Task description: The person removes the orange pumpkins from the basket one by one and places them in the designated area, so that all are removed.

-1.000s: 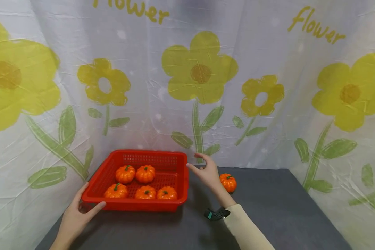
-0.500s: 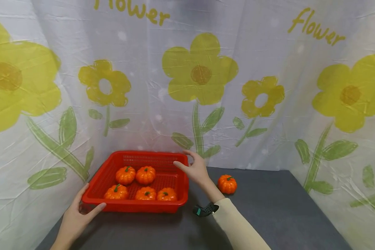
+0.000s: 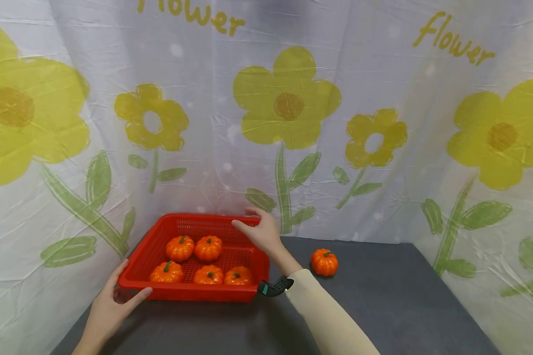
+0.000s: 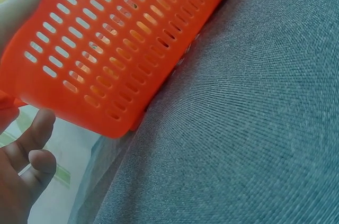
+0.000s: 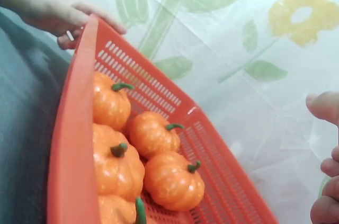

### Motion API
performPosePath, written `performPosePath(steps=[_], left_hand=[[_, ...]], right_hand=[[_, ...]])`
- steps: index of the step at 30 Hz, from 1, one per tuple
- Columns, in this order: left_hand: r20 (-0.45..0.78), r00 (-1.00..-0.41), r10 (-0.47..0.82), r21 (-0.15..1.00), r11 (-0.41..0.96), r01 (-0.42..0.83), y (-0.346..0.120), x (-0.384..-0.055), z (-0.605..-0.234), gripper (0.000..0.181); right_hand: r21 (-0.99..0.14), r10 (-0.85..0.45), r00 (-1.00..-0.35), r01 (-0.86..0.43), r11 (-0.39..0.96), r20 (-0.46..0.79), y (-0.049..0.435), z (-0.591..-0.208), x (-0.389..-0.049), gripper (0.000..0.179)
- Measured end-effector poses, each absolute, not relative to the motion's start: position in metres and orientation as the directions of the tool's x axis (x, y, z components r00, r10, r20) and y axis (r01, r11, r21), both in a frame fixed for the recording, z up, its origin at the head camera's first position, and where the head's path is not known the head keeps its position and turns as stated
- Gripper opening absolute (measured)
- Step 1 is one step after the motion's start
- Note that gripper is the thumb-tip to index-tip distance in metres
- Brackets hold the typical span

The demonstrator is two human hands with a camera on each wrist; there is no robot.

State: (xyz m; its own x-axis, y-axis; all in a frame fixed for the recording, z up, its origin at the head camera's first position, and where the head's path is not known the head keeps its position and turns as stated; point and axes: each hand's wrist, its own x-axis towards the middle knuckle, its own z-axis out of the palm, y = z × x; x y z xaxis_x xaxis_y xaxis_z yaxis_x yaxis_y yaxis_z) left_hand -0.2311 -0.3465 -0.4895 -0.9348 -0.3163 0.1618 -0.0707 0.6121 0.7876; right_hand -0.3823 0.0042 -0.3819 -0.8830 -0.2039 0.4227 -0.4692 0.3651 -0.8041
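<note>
Fingers and thumb of the left hand [image 3: 104, 308] are set wide across the near left corner of the red basket [image 3: 186, 295], and I see them holding it from two sides. On the right hand [image 3: 265, 232], which covers the basket's far right corner in my head view, thumb and fingers are well parted; I cannot tell whether any fingertip touches the rim. Five orange pumpkins [image 3: 179, 248] sit inside the basket, two toward the back and three along the front. I also have a lone pumpkin [image 3: 324, 262] on the dark grey table [image 3: 373, 301], right of the basket and well apart from the others.
</note>
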Motion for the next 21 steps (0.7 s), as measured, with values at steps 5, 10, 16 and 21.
performPosePath(steps=[5,10,16,21], left_hand=[[0.146,-0.938,-0.314,0.785,0.614,-0.083,-0.347,-0.231,-0.489,0.110],[0.173,-0.931,-0.322,0.788,0.612,-0.065,-0.345,-0.229,-0.489,0.107],[0.219,-0.921,-0.322,0.788,0.615,-0.027,-0.343,-0.228,-0.491,0.105],[0.229,-0.918,-0.323,0.790,0.613,-0.018,-0.342,-0.228,-0.491,0.105]], right_hand=[[-0.828,-0.177,-0.906,-0.422,0.368,0.384,-0.008,-0.386,-0.388,0.059],[-0.843,-0.164,-0.923,-0.384,0.377,0.347,-0.015,-0.396,-0.390,0.060],[-0.850,-0.156,-0.936,-0.351,0.392,0.315,-0.024,-0.406,-0.390,0.062],[-0.854,-0.145,-0.950,-0.311,0.417,0.275,-0.032,-0.414,-0.391,0.062]])
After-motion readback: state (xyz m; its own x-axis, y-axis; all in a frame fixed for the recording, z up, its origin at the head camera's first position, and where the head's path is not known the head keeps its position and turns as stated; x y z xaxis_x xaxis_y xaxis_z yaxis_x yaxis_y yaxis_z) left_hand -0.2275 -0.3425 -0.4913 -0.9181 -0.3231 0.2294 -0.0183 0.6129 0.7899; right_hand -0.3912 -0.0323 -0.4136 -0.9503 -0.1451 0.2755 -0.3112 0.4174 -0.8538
